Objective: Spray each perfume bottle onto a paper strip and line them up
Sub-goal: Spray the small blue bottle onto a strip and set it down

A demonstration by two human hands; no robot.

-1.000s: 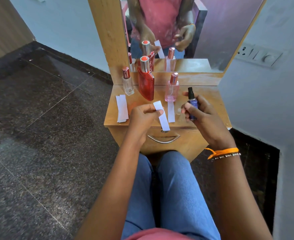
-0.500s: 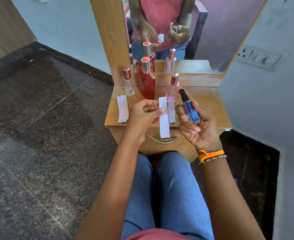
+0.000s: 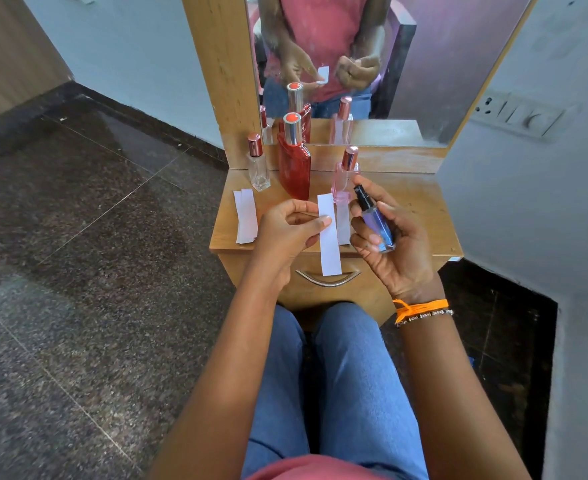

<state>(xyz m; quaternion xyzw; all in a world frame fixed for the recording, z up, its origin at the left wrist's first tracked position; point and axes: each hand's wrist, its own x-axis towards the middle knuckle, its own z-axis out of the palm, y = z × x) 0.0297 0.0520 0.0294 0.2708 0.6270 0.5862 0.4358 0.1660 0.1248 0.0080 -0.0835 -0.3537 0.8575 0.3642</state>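
Note:
My left hand (image 3: 287, 230) pinches a white paper strip (image 3: 329, 244) that hangs upright over the table's front edge. My right hand (image 3: 394, 244) grips a small blue perfume bottle (image 3: 375, 220) with a black spray head, tilted with its nozzle toward the strip's top. Three bottles stand at the back of the wooden table (image 3: 417, 209): a clear one with a red cap (image 3: 258, 164), a tall red one (image 3: 294, 164) and a pink one (image 3: 344, 174). Another strip (image 3: 344, 226) lies in front of the pink bottle.
A small stack of spare strips (image 3: 246, 216) lies at the table's left. A mirror (image 3: 372, 64) rises behind the bottles. A drawer handle (image 3: 327, 280) is below the table edge. A wall with a switch plate (image 3: 517, 114) stands at the right; dark floor lies at the left.
My right hand lifted the blue bottle off the table and tilted it toward the strip. My left hand raised the strip and turned it upright.

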